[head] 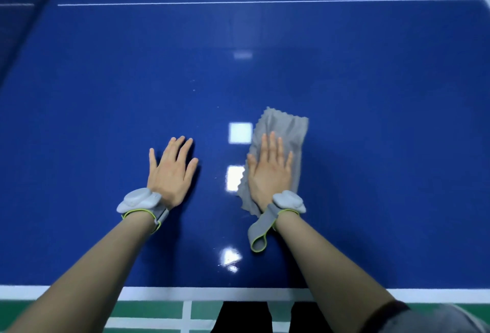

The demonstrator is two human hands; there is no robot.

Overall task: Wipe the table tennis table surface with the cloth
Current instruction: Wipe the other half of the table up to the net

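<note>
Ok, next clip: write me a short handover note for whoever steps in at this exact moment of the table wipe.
Left hand: open, fingers straight, palm flat on the bare blue table tennis table, holding nothing.
Right hand: open, fingers straight, pressing the grey cloth flat onto the table; no grip around it.
Cloth: right of the centre light reflections, near the person's end, partly bunched, sticking out ahead of the fingertips.
Done: cloth is on the surface and wiping is under way; how much is already wiped cannot be told.
Left: presumably the rest of the surface, toward the far white line and both sides.
</note>
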